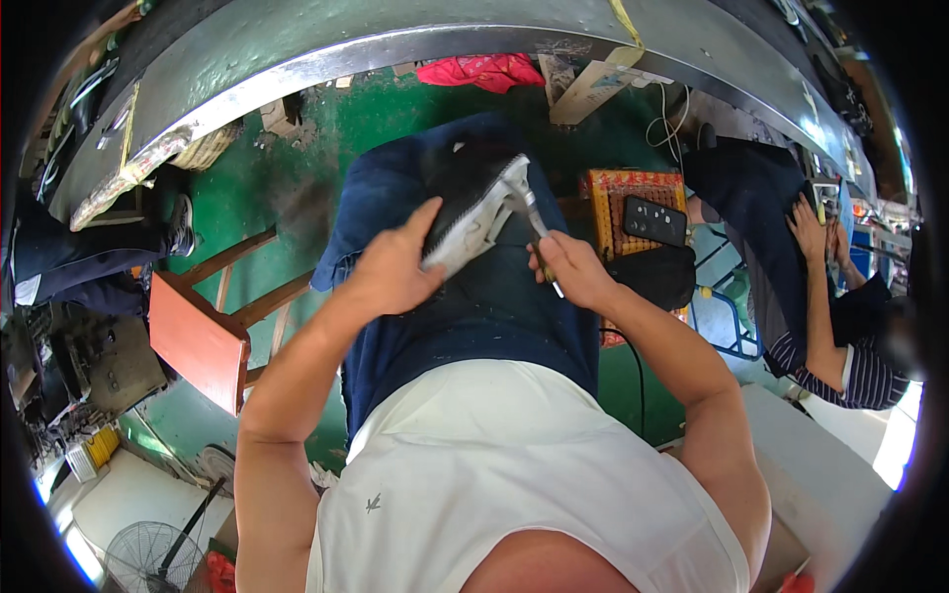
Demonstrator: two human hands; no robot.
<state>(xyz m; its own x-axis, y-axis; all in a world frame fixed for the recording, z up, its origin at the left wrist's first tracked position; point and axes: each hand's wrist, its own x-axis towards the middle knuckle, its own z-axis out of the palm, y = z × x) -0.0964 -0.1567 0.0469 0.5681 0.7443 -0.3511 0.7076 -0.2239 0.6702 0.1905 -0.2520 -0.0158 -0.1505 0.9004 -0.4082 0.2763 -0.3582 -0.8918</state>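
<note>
On my lap, over dark blue cloth, lies a shoe (465,232) with a dark upper and a whitish underside edge, slanting up to the right. My left hand (395,262) grips its near left side, fingers along the dark part and thumb low by the white edge. In my right hand (575,269) is a pair of metal pincers (527,198), its head at the shoe's upper right edge. Blur hides whether its jaws bite on the material. My right fingers wrap round the handles, whose silver end shows below the hand.
A grey metal bench (395,64) curves across the far side. To my left stands a reddish wooden stool (198,336). On my right, a beaded seat (603,212) bears a phone (654,220) and a black pouch (652,277). A co-worker (840,346) sits farther right; another person's leg (109,247) is at left.
</note>
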